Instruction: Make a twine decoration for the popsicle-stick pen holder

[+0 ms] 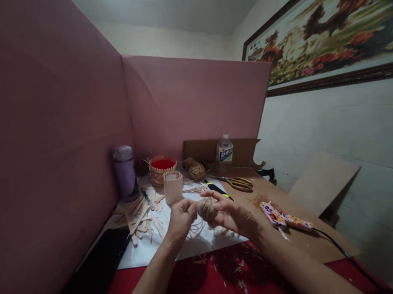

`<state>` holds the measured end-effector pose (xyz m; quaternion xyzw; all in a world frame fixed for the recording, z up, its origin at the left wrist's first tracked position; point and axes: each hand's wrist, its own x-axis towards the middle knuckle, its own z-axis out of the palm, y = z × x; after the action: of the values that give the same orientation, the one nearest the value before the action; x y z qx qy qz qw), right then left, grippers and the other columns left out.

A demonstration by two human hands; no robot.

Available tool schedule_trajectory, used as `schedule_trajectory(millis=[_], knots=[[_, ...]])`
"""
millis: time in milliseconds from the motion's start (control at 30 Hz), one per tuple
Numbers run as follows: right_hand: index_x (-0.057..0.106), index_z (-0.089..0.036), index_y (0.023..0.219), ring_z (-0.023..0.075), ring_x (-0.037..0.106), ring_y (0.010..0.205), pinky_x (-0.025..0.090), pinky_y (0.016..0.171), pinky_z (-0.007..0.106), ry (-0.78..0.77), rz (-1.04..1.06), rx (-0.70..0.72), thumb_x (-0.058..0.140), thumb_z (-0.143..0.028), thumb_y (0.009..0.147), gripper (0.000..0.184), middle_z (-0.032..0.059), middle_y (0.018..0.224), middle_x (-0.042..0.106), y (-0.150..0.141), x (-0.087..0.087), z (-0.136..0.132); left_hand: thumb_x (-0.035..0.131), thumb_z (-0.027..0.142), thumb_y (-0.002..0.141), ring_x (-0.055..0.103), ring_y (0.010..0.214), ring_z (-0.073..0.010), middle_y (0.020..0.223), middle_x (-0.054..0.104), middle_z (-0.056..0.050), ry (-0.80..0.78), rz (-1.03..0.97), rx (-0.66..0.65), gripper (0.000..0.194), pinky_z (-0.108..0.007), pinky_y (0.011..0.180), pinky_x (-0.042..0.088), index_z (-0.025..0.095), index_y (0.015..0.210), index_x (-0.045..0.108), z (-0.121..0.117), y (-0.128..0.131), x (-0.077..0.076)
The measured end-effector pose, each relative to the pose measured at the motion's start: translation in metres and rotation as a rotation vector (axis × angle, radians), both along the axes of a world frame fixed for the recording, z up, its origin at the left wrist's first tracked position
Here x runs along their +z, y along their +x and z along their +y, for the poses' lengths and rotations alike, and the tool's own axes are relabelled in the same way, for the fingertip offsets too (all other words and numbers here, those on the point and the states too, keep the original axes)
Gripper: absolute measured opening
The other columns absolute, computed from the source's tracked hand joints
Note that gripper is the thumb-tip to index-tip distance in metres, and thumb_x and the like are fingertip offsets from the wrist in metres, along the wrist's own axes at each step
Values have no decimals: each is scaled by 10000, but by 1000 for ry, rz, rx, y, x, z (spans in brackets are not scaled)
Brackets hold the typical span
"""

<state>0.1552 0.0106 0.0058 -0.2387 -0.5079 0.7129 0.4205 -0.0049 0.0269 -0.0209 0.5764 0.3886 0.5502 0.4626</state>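
Observation:
My right hand (229, 211) is closed around a small ball of twine (207, 210), its fingers curled over the top and side. Beside it, my left hand (183, 217) is pinched at the ball's left edge, seemingly on the twine's strand; the strand between the fingertips is too small to make out clearly. Loose twine (196, 231) loops on the white sheet below. Just behind the left hand stands a cup-shaped holder of upright wooden sticks (173, 188).
Wooden sticks (141, 220) lie scattered at left near a purple bottle (125, 173). Behind are a stick-sided container with a red inside (163, 169), twine balls (196, 170) and a clear bottle (225, 151). Scissors (238, 183) and a patterned glue gun (286, 217) with a cord lie right.

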Motion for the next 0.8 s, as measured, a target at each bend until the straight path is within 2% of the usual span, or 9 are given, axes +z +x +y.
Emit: schedule_trajectory(millis=[67,167,233,300,400,500,600,700,800], knots=[[530,-198,1034,138,562,724,449,654,267,17,37,-57,561,-224,672,364,42,879,593,-8,2,-1,587,430,688,307,400,-50,449,414,51,-24,-10,9,314,-185,397,215,150,581,495,-1,0,0],[559,-168,944,153,568,722,455,682,290,94,-31,-180,606,-269,663,302,42,839,594,-19,3,0,620,404,649,296,371,-38,445,422,58,-86,-64,8,280,-176,368,181,145,620,518,-3,0,3],[552,-172,927,154,563,680,454,655,297,188,-148,-283,635,-308,651,318,32,806,591,-24,1,2,635,380,626,242,339,-28,406,370,82,-161,-123,-53,259,-174,351,142,148,640,520,-4,-1,4],[547,-182,932,159,556,686,446,659,301,357,-322,-410,649,-327,648,335,28,808,589,-26,-2,8,643,342,608,192,319,-23,370,300,106,-235,-167,-133,234,-175,344,106,155,634,505,-5,-1,4],[555,-196,936,178,543,778,424,727,314,630,-613,-640,633,-322,667,307,36,859,587,-26,-7,29,636,320,602,195,297,-24,374,326,103,-298,-173,-188,214,-182,334,86,154,655,512,-5,0,1],[561,-183,916,192,525,837,407,779,325,778,-829,-786,623,-273,656,282,52,884,565,-25,-14,69,623,385,621,227,286,-24,409,413,77,-288,-99,-159,279,-188,335,96,133,723,557,-4,2,-3],[561,-177,948,184,516,865,404,799,308,908,-982,-764,594,-205,660,291,56,920,543,-31,-18,116,594,453,652,210,291,-21,378,358,89,-279,-20,-158,331,-192,355,95,126,692,563,-3,4,-4],[555,-177,1021,190,513,926,391,830,302,1008,-1109,-701,602,-195,674,351,73,997,531,-43,-16,155,548,483,684,188,298,-23,361,315,96,-303,-22,-160,346,-200,367,87,139,662,538,-3,5,-4],[558,-180,1060,212,511,967,382,841,313,1011,-1209,-678,614,-192,690,374,99,1039,522,-57,-9,179,577,412,671,209,320,-26,395,330,93,-337,-66,-134,269,-201,370,97,151,661,510,-3,4,-4]])
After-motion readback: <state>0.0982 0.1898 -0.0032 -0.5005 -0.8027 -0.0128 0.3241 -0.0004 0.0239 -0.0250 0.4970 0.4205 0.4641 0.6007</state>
